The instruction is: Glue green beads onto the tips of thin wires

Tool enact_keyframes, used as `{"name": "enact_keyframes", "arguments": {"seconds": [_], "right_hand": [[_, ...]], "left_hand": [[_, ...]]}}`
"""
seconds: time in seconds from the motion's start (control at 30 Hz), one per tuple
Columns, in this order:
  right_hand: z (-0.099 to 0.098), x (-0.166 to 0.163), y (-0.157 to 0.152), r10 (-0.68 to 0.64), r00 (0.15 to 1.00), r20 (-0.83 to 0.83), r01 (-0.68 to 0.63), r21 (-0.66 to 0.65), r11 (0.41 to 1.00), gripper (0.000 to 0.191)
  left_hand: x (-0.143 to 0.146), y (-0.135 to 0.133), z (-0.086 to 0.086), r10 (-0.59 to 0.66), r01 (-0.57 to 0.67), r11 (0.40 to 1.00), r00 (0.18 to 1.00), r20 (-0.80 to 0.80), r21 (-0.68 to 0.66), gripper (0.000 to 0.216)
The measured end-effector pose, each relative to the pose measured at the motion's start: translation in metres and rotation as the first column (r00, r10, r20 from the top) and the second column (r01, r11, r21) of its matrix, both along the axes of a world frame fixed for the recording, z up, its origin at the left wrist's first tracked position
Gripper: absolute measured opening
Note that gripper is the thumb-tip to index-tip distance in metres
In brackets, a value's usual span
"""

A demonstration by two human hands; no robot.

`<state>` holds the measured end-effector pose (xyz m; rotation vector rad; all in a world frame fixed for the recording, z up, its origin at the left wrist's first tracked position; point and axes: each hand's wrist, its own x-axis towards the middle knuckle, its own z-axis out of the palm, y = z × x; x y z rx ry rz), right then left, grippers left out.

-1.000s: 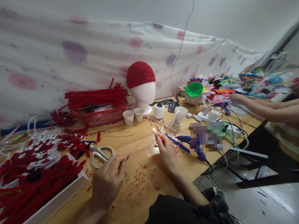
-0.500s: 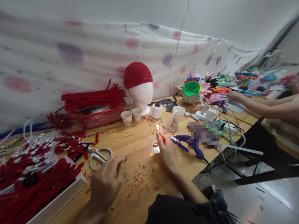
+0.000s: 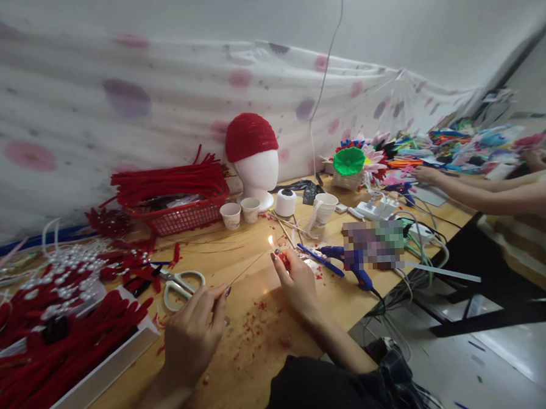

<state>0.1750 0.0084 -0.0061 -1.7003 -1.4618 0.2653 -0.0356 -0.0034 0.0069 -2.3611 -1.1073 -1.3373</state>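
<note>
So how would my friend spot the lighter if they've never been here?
On the wooden table, find the white mannequin head in its red cap. Nearer you, the right hand holds the lighter: small and red, set apart by the flame at its top.

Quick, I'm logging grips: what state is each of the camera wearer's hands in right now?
Left hand: closed, pinching a thin strand.
Right hand: closed around a red lighter, its flame lit.
</note>
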Motion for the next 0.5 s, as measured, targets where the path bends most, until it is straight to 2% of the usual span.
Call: {"name": "enact_keyframes", "arguments": {"seconds": [0.17, 0.33, 0.43, 0.5], "right_hand": [[-0.0008, -0.0009, -0.0010, 0.022, 0.999, 0.029, -0.023, 0.031, 0.999, 0.037], [-0.0024, 0.0022, -0.0008, -0.026, 0.998, -0.056, 0.032, 0.100, 0.994, 0.033], [-0.0015, 0.0058, 0.0005, -0.061, 0.986, -0.158, 0.081, 0.124, 0.989, 0.032], [0.0008, 0.0082, 0.0011, -0.089, 0.969, -0.229, 0.120, 0.123, 0.985, 0.033]], "left_hand": [[-0.0005, -0.0020, 0.0003, 0.004, -0.002, 0.998, 0.999, 0.033, -0.061, 0.007], [0.0008, -0.0025, 0.0035, 0.022, 0.004, 0.973, 0.994, 0.111, -0.231, 0.013], [0.0017, -0.0011, 0.0057, 0.036, 0.045, 0.921, 0.979, 0.199, -0.387, 0.018], [0.0022, 0.0002, 0.0071, 0.053, 0.094, 0.854, 0.963, 0.265, -0.511, 0.023]]}}
